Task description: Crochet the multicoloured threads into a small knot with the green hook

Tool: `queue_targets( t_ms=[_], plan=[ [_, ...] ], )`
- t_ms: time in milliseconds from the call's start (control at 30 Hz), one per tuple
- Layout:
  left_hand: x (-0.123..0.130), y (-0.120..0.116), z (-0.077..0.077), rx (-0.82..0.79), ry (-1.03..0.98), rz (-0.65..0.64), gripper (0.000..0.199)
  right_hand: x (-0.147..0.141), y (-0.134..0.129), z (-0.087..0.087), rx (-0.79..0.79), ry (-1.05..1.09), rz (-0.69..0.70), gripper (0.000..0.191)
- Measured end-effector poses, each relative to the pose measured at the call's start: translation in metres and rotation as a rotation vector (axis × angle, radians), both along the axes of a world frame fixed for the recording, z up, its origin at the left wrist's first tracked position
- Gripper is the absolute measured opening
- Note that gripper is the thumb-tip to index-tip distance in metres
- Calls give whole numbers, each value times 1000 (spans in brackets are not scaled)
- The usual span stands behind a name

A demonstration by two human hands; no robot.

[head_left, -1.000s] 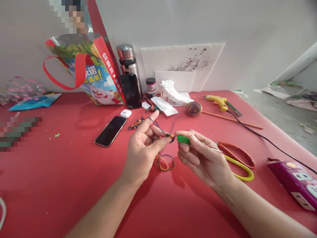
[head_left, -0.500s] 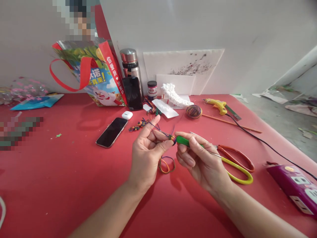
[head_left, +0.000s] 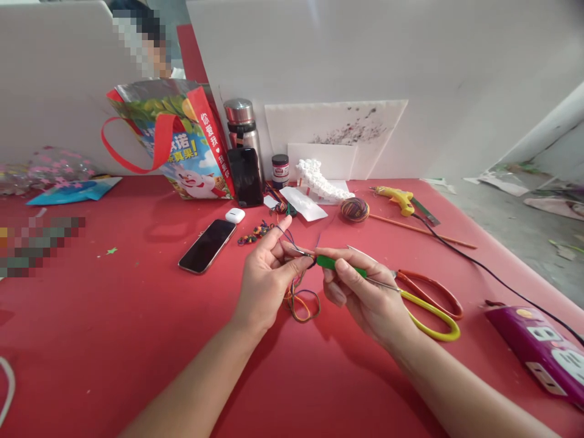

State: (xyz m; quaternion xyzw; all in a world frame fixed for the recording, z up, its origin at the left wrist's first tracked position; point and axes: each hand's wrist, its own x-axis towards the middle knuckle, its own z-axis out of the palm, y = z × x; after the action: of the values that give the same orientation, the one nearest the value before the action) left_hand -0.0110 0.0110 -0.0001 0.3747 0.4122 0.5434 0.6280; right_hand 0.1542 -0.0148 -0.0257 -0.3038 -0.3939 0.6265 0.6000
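Note:
My left hand (head_left: 267, 277) is closed, pinching a small piece of multicoloured crochet work (head_left: 312, 261) between thumb and fingers. Dark yarn runs over its raised index finger. My right hand (head_left: 362, 286) grips the green handle of a crochet hook (head_left: 340, 266), whose tip meets the piece and is partly hidden by the fingers. Loose loops of yarn (head_left: 303, 305) hang below the left hand. A strand leads back toward the multicoloured yarn ball (head_left: 354, 209). Scissors (head_left: 433, 333) with one red and one yellow handle lie beside and partly behind the right hand.
On the red table (head_left: 150, 347) lie a phone (head_left: 207, 245), an earphone case (head_left: 235, 215) and a crocheted strip (head_left: 255, 233). Behind stand a bag (head_left: 191, 161), a flask (head_left: 244, 125) and a propped phone (head_left: 246, 176). A glue gun (head_left: 396, 198) and purple box (head_left: 536, 347) are right.
Both hands have shifted slightly left together, and more of the crochet piece is covered by the left fingers. The view has also moved a little. Both grips stay the same.

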Motion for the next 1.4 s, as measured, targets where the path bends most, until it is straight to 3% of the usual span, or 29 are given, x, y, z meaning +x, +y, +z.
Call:
queue_targets(
  t_ms=[267, 500, 733, 1000, 1267, 1400],
  plan=[
    [11, -9, -1, -93, -294, -11, 90, -8, -5, 8, -35, 129, -7, 21],
    [2, -5, -1, 7, -87, -32, 90, -3, 6, 4, -140, 212, -9, 24],
    [-2, -1, -4, 18, -89, -56, 88, 3, 9, 0, -130, 174, 8, 19],
    [1, 0, -2, 47, 88, -34, 84, -2, 5, 1, -141, 130, 56, 23],
    [5, -1, -8, -3, -68, -32, 87, -6, 3, -1, -125, 110, 27, 22],
    [7, 0, -12, -11, -55, -25, 90, -5, 5, -1, -159, 127, 30, 23]
  ],
)
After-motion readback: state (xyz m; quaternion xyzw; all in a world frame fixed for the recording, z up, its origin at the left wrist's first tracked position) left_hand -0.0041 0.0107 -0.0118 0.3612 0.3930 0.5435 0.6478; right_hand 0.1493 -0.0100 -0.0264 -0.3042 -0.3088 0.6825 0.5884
